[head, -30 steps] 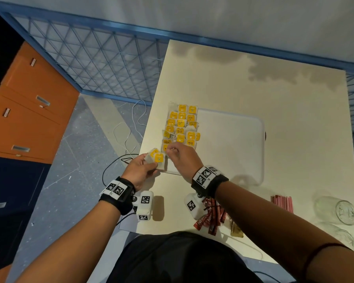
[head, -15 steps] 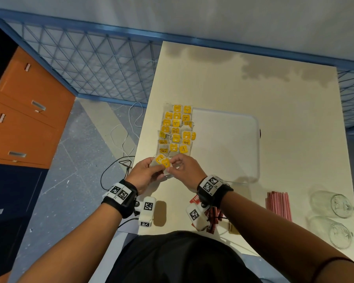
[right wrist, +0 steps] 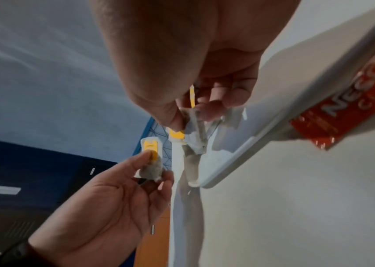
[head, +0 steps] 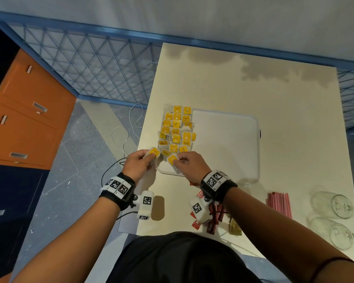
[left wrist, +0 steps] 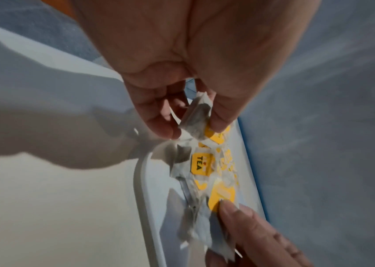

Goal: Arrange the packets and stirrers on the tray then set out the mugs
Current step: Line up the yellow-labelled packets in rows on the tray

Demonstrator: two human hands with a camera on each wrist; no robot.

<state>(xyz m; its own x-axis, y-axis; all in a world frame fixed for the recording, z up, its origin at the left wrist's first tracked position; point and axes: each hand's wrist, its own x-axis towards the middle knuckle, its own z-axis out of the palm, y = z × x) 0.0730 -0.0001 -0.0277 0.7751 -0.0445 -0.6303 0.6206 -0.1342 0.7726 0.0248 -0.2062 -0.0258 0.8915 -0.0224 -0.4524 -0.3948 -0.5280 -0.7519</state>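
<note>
A white tray [head: 225,144] lies mid-table, its left part covered by rows of tea bags with yellow tags [head: 177,127]. My left hand [head: 149,158] hovers off the tray's near-left corner and pinches one tea bag [head: 154,152], which shows between thumb and fingers in the left wrist view [left wrist: 196,119]. My right hand [head: 179,160] pinches another tea bag [head: 173,159] low over the tray's near-left corner [right wrist: 193,126]. Red stirrers [head: 279,204] lie in a bundle at the near right. Two glass mugs [head: 333,204] lie on their sides beyond them.
Red coffee sachets [head: 213,213] and a tan packet [head: 234,226] lie near the table's front edge under my right wrist. The table's left edge [head: 149,127] runs close beside the tray. Orange drawers [head: 25,119] and floor cables [head: 121,137] are at the left.
The hands met half a second ago and have parted. My right hand now has one tea bag over the tray's near corner, and my left hand keeps the other.
</note>
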